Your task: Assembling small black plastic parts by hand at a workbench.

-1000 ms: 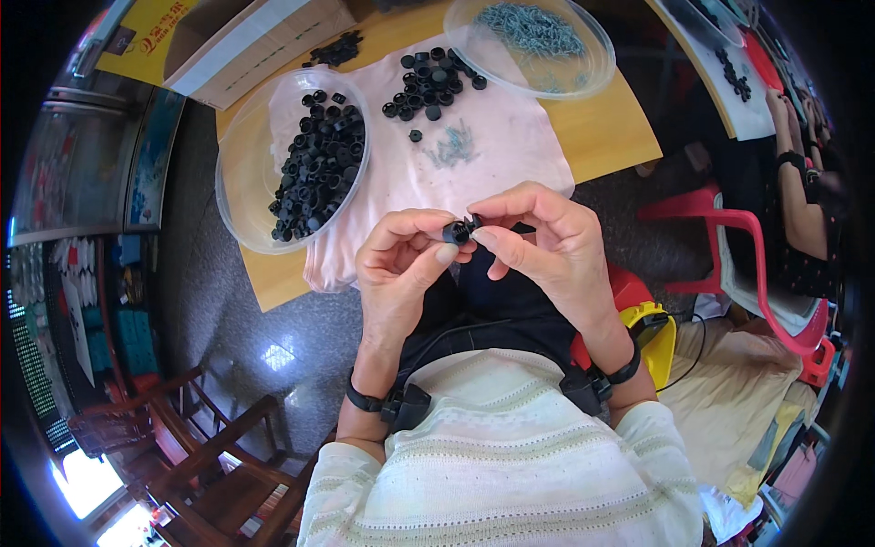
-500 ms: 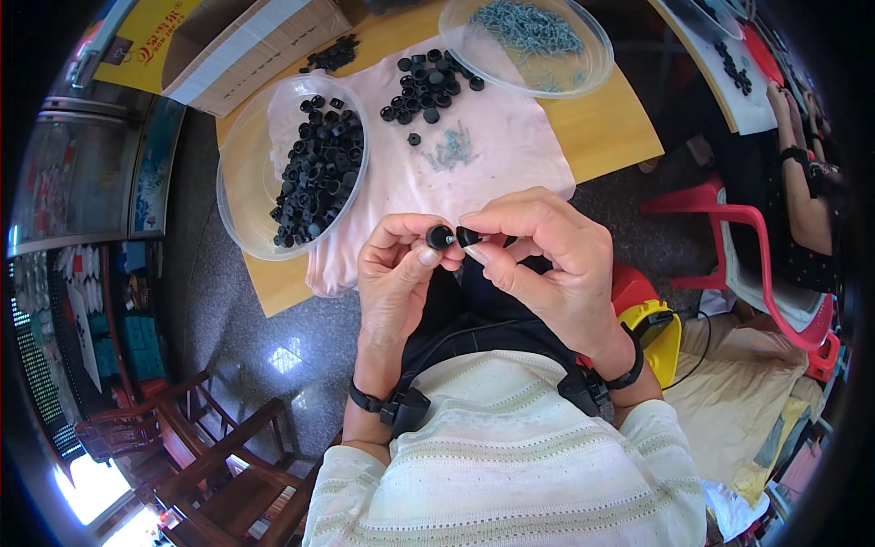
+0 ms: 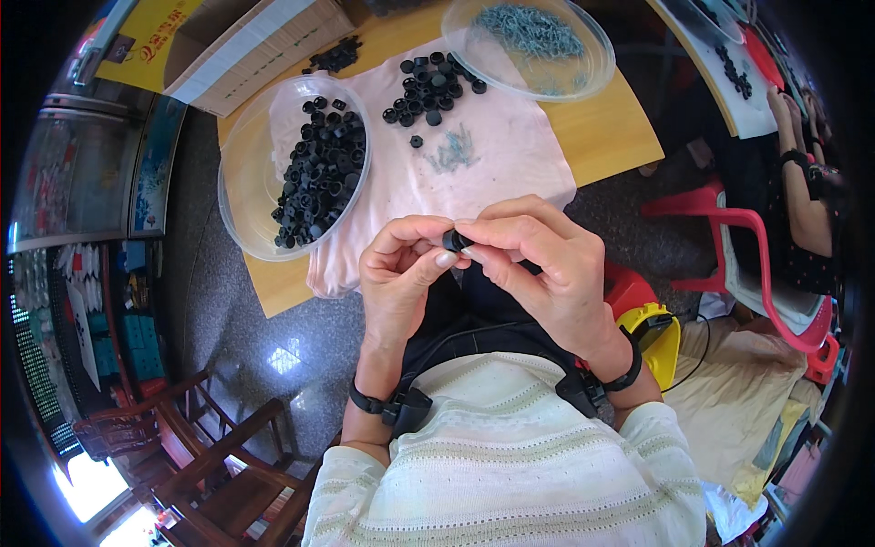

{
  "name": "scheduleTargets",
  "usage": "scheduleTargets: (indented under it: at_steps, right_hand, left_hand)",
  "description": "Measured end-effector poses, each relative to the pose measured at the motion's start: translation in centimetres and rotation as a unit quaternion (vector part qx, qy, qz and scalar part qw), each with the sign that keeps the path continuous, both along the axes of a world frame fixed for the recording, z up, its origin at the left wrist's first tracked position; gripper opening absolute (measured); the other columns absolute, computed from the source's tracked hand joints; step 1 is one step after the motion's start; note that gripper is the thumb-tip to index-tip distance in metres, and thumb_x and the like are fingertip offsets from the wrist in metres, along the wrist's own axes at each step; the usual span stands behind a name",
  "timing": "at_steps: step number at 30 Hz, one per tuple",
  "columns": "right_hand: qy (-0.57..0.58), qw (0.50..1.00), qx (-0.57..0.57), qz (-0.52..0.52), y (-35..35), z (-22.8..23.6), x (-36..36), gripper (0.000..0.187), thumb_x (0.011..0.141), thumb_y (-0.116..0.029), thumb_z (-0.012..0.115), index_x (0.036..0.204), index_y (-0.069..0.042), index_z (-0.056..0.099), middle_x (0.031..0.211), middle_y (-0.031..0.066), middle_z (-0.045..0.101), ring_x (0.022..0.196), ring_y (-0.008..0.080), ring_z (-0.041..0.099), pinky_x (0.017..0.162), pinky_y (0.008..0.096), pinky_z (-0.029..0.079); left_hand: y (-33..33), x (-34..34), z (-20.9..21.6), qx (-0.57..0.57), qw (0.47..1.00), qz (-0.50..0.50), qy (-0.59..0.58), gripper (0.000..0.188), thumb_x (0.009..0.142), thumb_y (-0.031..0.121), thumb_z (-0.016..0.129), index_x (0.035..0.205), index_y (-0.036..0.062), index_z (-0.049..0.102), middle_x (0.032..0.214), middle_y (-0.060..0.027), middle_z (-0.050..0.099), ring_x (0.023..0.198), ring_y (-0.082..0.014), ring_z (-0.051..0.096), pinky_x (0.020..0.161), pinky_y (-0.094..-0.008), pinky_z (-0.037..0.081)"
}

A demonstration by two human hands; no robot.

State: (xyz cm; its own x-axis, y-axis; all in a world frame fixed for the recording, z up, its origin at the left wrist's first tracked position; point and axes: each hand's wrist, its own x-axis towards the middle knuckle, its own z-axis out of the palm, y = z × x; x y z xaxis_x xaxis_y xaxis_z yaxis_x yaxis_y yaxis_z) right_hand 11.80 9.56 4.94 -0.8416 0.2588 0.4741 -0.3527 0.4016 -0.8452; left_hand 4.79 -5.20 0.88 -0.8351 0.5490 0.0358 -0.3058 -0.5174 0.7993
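Note:
Above my lap, my left hand (image 3: 396, 272) and my right hand (image 3: 551, 269) meet fingertip to fingertip. Both pinch small black round plastic caps (image 3: 454, 240) that are pressed together, and fingers cover most of them. On the pink cloth (image 3: 510, 164) beyond lie a loose pile of similar black caps and a single cap (image 3: 416, 141). Beside that one is a small heap of thin silvery screws (image 3: 453, 150). A clear round tub (image 3: 239, 205) to the left holds many more black parts.
A second clear tub (image 3: 597, 64) with a mass of screws stands on the wooden table (image 3: 620, 137). Behind are an open cardboard box (image 3: 251, 55) and small black pieces (image 3: 335, 55). A red chair (image 3: 706, 205) and another person's arm (image 3: 807, 201) are on the right.
My hands have come closer together. Earlier a gap showed between the two black parts, with a bit of metal in it; now they touch and the metal is hidden.

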Motion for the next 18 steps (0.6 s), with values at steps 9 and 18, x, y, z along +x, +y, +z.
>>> scheduleTargets:
  at_steps: [9, 18]
  right_hand:
    - [-0.039, 0.993, -0.111, 0.023, 0.2, -0.4, 0.5, 0.018, 0.086, 0.002, 0.062, 0.103, 0.001, 0.066, 0.094, 0.0091, 0.062, 0.074, 0.0112, 0.064, 0.061, 0.0210, 0.052]
    - [-0.027, 0.993, -0.107, 0.027, 0.3, -0.9, 0.6, 0.017, 0.089, 0.000, 0.060, 0.104, 0.000, 0.066, 0.096, 0.0093, 0.061, 0.078, 0.0121, 0.065, 0.062, 0.0207, 0.056]
  left_hand:
    - [0.4, 0.1, 0.4, -0.017, 0.999, -0.020, 0.021, 0.024, 0.083, -0.007, 0.064, 0.106, -0.0045, 0.060, 0.096, -0.0134, 0.066, 0.086, -0.0189, 0.067, 0.079, -0.0297, 0.056]
    - [0.1, 0.0, 0.4, -0.031, 0.998, -0.032, 0.039, 0.024, 0.084, -0.007, 0.063, 0.108, -0.0043, 0.060, 0.098, -0.0119, 0.065, 0.089, -0.0189, 0.067, 0.081, -0.0282, 0.055]
